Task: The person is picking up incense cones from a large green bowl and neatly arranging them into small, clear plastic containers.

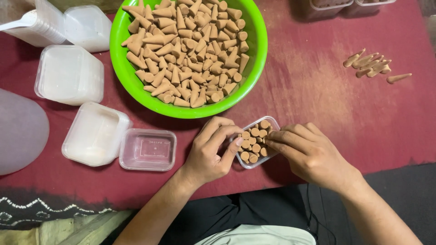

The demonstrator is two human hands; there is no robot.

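Note:
A small clear plastic box (273, 121) sits on the red cloth, packed with several tan cones standing base up. My left hand (210, 152) grips the box's left side, thumb on its rim. My right hand (305, 152) rests at the box's right side, with fingertips pinching among the cones inside. Above them a bright green bowl (254, 68) holds a heap of loose tan cones (188, 50).
An empty clear box (148, 149) lies left of my hands. Stacks of white lids and boxes (70, 73) stand further left and at the top left. Several loose cones (370, 63) lie at the right. A pale rounded object (20, 131) sits at the left edge.

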